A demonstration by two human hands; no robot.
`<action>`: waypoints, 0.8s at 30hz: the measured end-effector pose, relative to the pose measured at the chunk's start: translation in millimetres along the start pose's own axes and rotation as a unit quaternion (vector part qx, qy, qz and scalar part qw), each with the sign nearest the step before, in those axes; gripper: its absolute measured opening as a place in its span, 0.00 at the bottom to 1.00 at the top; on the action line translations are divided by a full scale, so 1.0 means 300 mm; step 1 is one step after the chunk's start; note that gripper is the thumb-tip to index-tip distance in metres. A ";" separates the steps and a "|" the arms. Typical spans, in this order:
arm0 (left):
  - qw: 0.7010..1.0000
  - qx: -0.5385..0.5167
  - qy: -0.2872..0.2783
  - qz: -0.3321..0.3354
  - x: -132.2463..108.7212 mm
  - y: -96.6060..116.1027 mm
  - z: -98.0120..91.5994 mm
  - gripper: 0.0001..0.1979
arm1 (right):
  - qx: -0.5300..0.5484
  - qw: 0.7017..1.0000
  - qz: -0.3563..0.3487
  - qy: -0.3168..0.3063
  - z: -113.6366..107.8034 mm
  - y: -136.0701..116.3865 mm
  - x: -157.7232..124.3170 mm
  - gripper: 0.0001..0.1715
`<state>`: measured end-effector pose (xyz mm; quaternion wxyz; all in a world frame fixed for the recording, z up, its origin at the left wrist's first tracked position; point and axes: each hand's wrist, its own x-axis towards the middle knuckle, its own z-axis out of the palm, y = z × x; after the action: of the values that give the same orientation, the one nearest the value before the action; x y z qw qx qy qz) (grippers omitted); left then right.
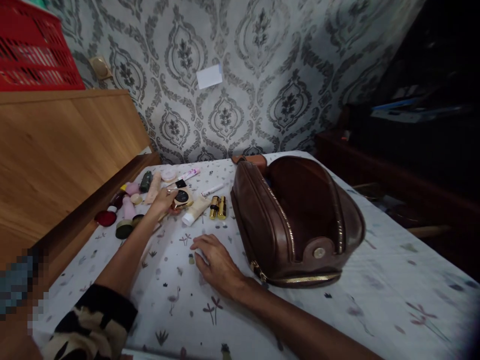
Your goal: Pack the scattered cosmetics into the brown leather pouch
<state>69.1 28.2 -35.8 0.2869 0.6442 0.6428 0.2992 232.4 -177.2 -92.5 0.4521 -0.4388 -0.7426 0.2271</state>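
My left hand point(164, 201) reaches out to a cluster of cosmetics on the patterned sheet point(375, 300), its fingers closing on a dark compact with a gold rim point(183, 198). A cream tube point(195, 210) and two gold lipsticks point(218, 207) lie just right of it. Flat on the sheet, my right hand point(215, 262) rests with fingers spread, holding nothing, just left of an open brown leather bag point(300, 220) with a gold zip.
More cosmetics lie to the left: a pink bottle point(128, 207), a red round case point(106, 218), a dark green jar point(123, 229), a white-pink tube point(189, 175). A wooden headboard point(56, 160) rises at left with a red crate point(33, 50) on top. Dark furniture stands at right.
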 end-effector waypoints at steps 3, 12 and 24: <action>0.993 -0.104 -0.030 -0.045 -0.100 -0.044 0.023 0.15 | 0.000 1.000 -0.011 -0.008 0.000 -0.003 0.001 0.17; 0.975 -0.215 -0.046 -0.003 -0.244 -0.017 0.103 0.17 | -0.070 0.996 0.044 0.047 0.012 0.058 -0.021 0.28; 0.916 0.182 -0.101 0.344 -0.375 0.030 -0.106 0.18 | -0.088 0.994 0.039 0.055 -0.005 0.049 -0.016 0.29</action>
<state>51.6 -84.9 -10.1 0.1079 0.8934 0.3923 0.1907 241.3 -173.8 -104.9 0.4425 -0.5170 -0.7164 0.1540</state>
